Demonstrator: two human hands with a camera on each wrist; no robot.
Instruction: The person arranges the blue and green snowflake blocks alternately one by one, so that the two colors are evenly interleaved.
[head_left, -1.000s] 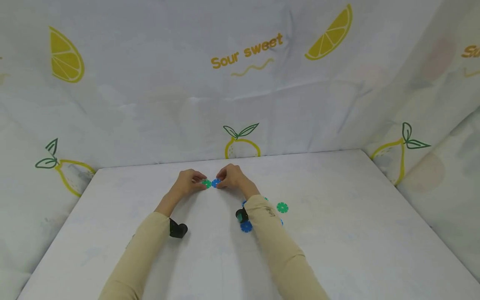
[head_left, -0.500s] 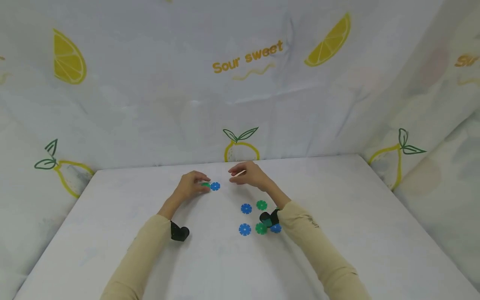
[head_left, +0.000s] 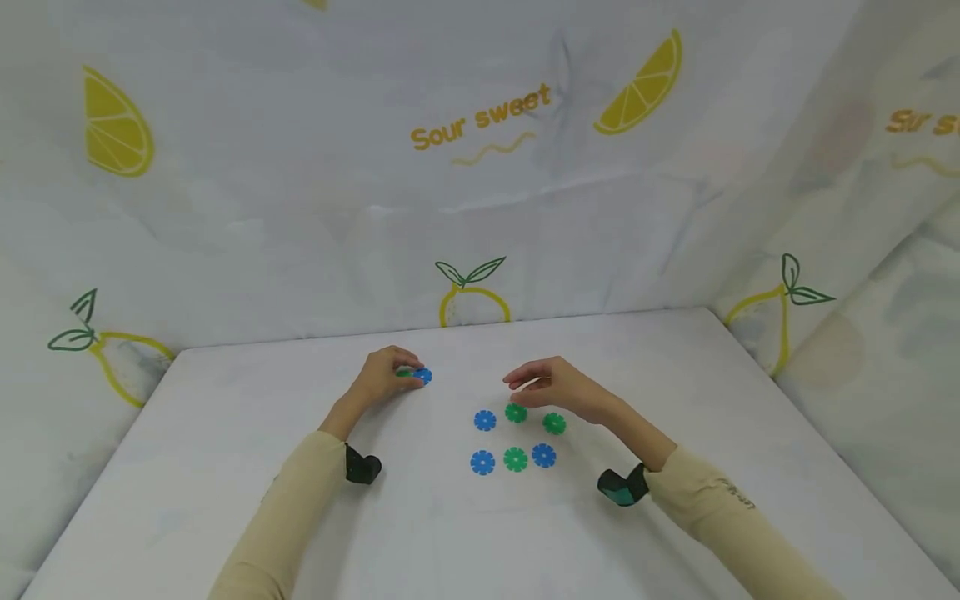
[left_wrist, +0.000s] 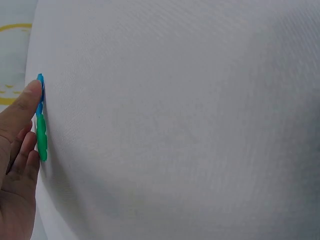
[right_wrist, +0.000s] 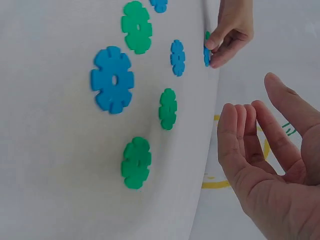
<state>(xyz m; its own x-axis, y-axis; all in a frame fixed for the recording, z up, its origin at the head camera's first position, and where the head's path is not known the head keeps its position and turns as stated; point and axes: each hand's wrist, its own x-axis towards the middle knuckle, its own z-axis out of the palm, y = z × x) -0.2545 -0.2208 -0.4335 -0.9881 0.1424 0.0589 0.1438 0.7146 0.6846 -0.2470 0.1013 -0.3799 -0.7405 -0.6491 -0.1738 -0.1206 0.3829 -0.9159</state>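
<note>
At the far part of the table, my left hand [head_left: 382, 375] pinches a pair of notched plastic discs. The blue disc [head_left: 423, 377] of the pair points right, and the green disc [left_wrist: 42, 137] sits edge to edge with it, mostly behind the fingers in the head view. My right hand [head_left: 561, 390] hovers with fingers loosely bent and holds nothing. Just below its fingertips in the head view lies a loose green disc [head_left: 516, 413]. A second green disc [head_left: 555, 423] is under the palm side.
More loose discs lie in two rough rows: a blue disc [head_left: 485, 420] at back left, then in front a blue disc [head_left: 482, 462], a green disc [head_left: 515, 459] and another blue disc [head_left: 543, 455]. A lemon-print cloth [head_left: 337, 250] rises behind the white table [head_left: 262, 417].
My right hand has let go of the blue disc and moved right and nearer, over the loose discs. The left hand keeps the joined pair in nearly the same place.
</note>
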